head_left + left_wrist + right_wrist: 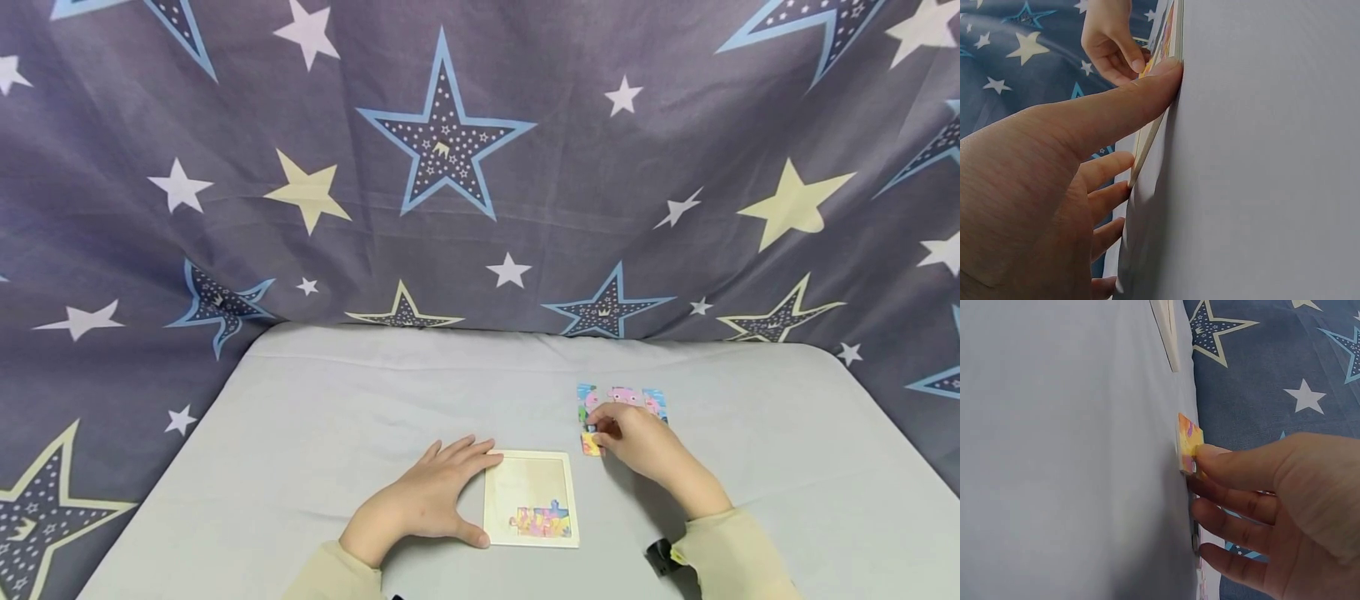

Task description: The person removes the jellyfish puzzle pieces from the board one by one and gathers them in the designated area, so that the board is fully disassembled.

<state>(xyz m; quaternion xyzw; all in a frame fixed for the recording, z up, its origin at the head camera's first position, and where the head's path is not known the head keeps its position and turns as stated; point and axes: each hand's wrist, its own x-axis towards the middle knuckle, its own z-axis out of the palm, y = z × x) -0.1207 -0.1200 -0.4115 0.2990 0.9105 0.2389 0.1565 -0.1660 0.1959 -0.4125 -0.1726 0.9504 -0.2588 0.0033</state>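
Observation:
A square, cream puzzle tray (528, 479) lies on the bed-like grey surface, with several joined jigsaw pieces (543, 520) in its lower right corner. My left hand (427, 496) rests at the tray's left side, fingers spread; its thumb touches the edge near the bottom corner, also seen in the left wrist view. To the right of the tray, my right hand (645, 442) pinches a yellow and orange puzzle piece (1187, 440) between thumb and fingers. Loose pink and blue puzzle pieces (624, 395) lie just beyond that hand, which partly covers them.
A dark curtain with stars (450, 167) hangs behind the pale grey cloth surface (360, 392). Near the right sleeve is a small black object (663, 558), partly over the cloth.

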